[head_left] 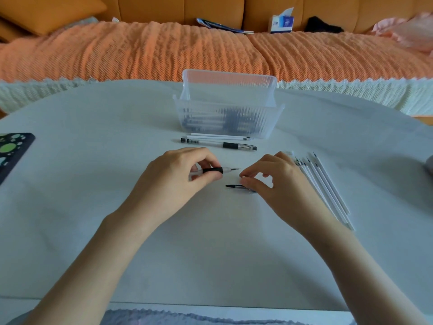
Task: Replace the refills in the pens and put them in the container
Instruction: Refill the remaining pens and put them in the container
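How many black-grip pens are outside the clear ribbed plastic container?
2. One capped pen lies on the white table before the clear ribbed container; the left hand holds the uncapped pen. Others inside may be hidden.

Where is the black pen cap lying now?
In the head view, the black pen cap lies on the table at centre, partly beneath the right hand.

the left hand (178, 170) covers most of the pen (212, 170) it grips, so only the black grip and the tip show. the right hand (274, 179) hides the right end of the cap (234, 186) lying on the table (210, 242), and whether its fingertips pinch anything cannot be told. the container (225, 106) has a ribbed wall that blurs the pens (234, 118) inside beyond counting. a dark tray (11, 151) and a grey thing (430, 164) are cut off by the picture's edges
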{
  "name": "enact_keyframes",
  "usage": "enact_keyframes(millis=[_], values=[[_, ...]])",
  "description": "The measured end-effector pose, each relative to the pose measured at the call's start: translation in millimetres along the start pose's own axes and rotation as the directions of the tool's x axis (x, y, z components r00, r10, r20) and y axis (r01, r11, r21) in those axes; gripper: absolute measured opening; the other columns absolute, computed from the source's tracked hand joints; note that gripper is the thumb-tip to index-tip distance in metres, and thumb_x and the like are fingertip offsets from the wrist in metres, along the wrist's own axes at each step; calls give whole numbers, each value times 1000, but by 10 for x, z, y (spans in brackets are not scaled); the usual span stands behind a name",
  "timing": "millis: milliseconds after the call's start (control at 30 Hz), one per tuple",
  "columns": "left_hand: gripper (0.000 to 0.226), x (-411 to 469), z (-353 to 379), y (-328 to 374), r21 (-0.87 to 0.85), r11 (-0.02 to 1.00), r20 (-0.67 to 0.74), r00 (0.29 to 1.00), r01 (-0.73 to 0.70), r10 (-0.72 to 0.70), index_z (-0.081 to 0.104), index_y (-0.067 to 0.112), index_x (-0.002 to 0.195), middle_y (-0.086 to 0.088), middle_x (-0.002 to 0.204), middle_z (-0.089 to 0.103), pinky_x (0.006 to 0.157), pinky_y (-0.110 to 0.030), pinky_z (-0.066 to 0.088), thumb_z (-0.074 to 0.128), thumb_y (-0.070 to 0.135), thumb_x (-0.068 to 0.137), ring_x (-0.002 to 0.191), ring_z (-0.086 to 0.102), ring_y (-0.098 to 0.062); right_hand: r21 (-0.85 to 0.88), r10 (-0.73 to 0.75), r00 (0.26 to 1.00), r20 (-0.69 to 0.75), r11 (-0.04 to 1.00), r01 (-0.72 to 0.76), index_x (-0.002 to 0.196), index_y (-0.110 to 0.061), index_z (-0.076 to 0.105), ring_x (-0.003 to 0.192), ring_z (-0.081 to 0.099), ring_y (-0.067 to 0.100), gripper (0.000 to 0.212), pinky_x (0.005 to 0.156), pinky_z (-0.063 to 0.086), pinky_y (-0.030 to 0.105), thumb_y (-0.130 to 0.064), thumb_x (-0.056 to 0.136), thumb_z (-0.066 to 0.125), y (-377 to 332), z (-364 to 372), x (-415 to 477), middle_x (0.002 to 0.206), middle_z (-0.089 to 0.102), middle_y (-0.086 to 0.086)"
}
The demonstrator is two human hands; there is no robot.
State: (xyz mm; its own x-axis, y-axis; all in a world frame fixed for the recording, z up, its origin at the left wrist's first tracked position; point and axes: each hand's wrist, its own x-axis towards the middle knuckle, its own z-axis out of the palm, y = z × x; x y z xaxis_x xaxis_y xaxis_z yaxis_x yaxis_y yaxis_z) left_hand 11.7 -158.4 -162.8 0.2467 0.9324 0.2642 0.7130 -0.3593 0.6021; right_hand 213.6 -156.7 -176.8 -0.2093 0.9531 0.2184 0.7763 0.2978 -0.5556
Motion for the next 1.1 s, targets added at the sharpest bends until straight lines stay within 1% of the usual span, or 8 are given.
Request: enact_keyframes(millis=[100,333,500,667,733,867,1000,1100], values=[[7,1,6,11,1,1000,14,1000,-5,5,63,34,81,23,79,60,63,-12,37,68,38,79,80,54,-1,6,-14,999,33,1000,14,92,-25,72,84,38,1,11,70,34,11,-30,84,66,-2,29,4,87,60,-14],[8,-8,16,36,-1,1000,48,999,-20,20,64,34,84,24,83,61,61,-9,35,67,39,79,81,54,0,202,-2,1000,-2,979,3,91,-30,71,87,47,1,10,73,32,5,-33,81,67,-100,-71,-2,91,62,-18],[9,-9,29,46,-2,999,65,997,-38,38,65,33,85,20,86,63,62,-14,37,65,40,80,81,55,-1,188,-3,1000,13,982,0,79,-29,70,83,49,4,4,69,32,8,-26,82,68,-132,-52,-3,79,63,-16],[6,8,11,-9,-22,1000,29,999,-15,15,63,34,82,23,81,62,64,-20,40,66,38,80,78,54,-1,258,88,996,-14,963,-82,76,-24,71,69,47,-7,5,61,34,6,-22,81,70,-96,-190,2,65,59,-25],[7,13,-10,-35,-34,999,-1,1000,3,-3,63,33,83,21,80,62,67,-21,42,65,39,80,78,54,1,405,177,984,-7,900,-159,76,-22,71,61,49,-7,6,56,35,8,-23,81,69,-48,-257,10,67,62,-24],[8,15,-33,-57,-67,998,-6,1000,19,-20,61,34,85,17,80,62,68,-29,47,64,40,80,72,56,-6,720,338,941,20,648,-248,76,-15,70,74,57,10,14,66,40,25,-17,86,60,26,-361,48,81,72,0],[10,11,-15,-30,-64,998,16,1000,19,-18,60,33,87,16,80,63,68,-34,49,63,41,81,69,58,-8,892,441,897,10,403,-207,77,-12,66,71,64,14,18,59,44,20,-12,90,54,29,-423,82,74,70,1],[9,5,-2,-16,-15,1000,32,999,15,-14,61,32,85,16,77,62,67,-34,48,65,39,81,69,57,-9,941,497,867,-18,301,-153,77,-11,62,65,66,14,18,52,44,17,-10,91,52,41,-460,94,76,71,5]])
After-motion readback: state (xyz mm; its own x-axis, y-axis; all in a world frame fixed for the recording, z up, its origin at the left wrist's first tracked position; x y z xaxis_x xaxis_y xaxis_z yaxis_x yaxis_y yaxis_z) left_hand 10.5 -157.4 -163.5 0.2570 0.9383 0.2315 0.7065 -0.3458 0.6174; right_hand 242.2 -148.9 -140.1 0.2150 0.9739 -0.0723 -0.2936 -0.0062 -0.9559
